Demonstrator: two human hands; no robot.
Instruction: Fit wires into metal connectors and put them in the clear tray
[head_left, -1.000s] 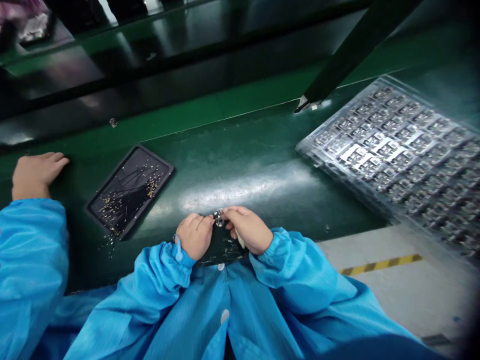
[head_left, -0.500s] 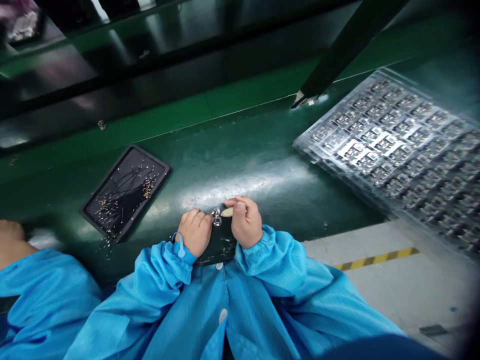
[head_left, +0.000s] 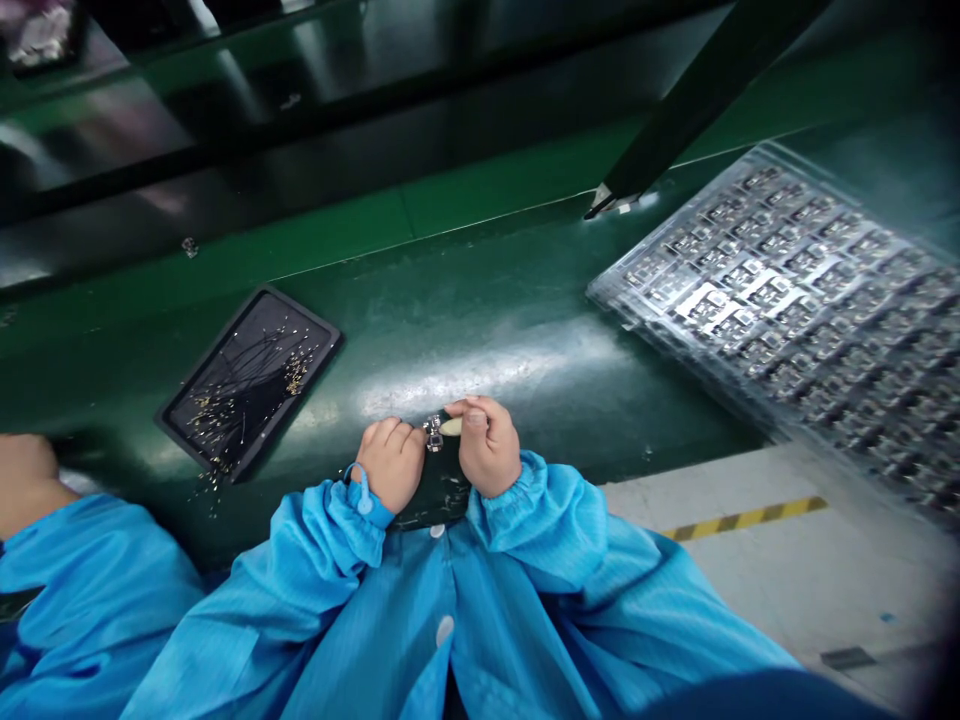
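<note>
Curled fingers of my left hand (head_left: pixel 394 465) grip a small silver electronic part (head_left: pixel 433 436) by its left side, near the table's front edge. A blue band circles that wrist. Opposite it, my right hand (head_left: pixel 493 448) is closed around a pale, pointed stick-like tool (head_left: pixel 451 427), pinched between thumb and forefinger. The tool's tip points left at the part and is at or very near its right side; I cannot tell whether they touch. Most of the tool's length is hidden inside the hand.
Left of my hands, a black tray (head_left: pixel 330 335) holds many thin black cables with gold ends, some spilling over its corner. A clear compartment tray (head_left: pixel 611 285) of silver parts lies at the right. A co-worker's arm (head_left: pixel 90 580) is at the left, and a dark post (head_left: pixel 675 110) stands behind.
My right hand has shifted slightly left, bringing the tool's tip closer to the silver part. My left hand keeps its hold with little movement. The view has shifted slightly.
</note>
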